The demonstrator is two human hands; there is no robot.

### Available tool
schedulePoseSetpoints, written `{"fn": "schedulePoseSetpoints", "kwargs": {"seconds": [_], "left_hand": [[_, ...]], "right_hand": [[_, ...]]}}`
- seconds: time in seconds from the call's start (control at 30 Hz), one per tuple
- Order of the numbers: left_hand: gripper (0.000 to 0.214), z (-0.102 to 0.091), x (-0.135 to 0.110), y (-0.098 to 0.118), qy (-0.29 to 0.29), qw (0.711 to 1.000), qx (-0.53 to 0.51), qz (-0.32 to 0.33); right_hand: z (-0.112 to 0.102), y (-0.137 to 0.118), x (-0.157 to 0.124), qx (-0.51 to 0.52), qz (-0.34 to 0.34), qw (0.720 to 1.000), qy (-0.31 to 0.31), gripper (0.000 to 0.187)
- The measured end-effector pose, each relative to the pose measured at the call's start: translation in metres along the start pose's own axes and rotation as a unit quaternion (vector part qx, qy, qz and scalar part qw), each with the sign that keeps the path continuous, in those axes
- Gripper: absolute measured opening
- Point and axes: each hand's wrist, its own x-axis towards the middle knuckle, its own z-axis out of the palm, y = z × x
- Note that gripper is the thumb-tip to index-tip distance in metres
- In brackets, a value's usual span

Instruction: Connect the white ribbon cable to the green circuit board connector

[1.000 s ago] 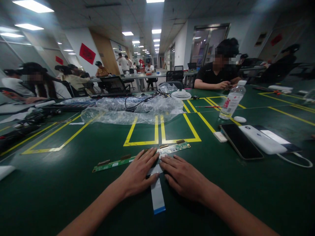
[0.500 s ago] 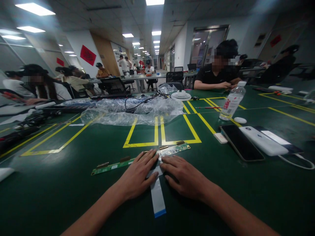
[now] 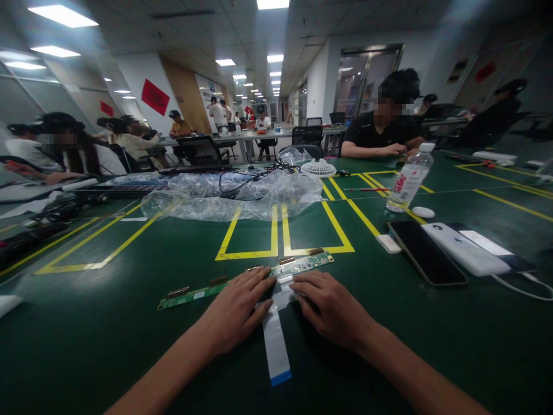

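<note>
The left hand (image 3: 235,311) lies flat, fingers apart, on a long green circuit board (image 3: 194,293); the right hand (image 3: 334,311) pinches a white flat ribbon cable (image 3: 274,340).

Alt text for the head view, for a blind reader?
Over a circuit board on a table, the left hand lies flat and the right hand curls its fingers at the end of a white flat cable. A phone and bottle sit nearby.

Green tables (image 3: 129,323), office chairs (image 3: 203,151), ceiling lights (image 3: 63,15).
</note>
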Motion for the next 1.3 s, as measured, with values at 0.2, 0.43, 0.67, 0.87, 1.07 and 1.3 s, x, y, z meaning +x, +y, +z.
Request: {"fn": "schedulePoseSetpoints", "kwargs": {"seconds": [0.2,0.43,0.67,0.87,1.07,1.3], "left_hand": [[0.055,-0.007,-0.005,-0.016,-0.009,0.998,0.025,-0.050],[0.051,-0.006,-0.008,-0.026,0.012,0.997,0.024,-0.068],[0.042,-0.003,-0.005,-0.034,0.052,0.996,-0.032,-0.060],[0.045,-0.006,-0.004,-0.034,0.062,0.994,-0.039,-0.076],[0.052,-0.016,-0.008,-0.051,0.055,0.985,0.015,-0.165],[0.062,-0.039,-0.026,-0.099,-0.024,0.940,0.085,-0.330]], "right_hand": [[-0.002,0.000,0.000,0.008,0.011,1.000,-0.007,0.030],[-0.002,0.000,-0.001,0.019,0.018,1.000,-0.008,0.031],[-0.001,0.000,-0.002,0.029,0.021,0.999,-0.010,0.030],[-0.002,-0.001,-0.003,0.040,0.027,0.999,-0.014,0.031],[-0.001,0.001,-0.002,0.037,0.015,0.999,0.002,0.030],[-0.002,0.000,-0.002,0.037,0.017,0.999,0.002,0.028]]}}
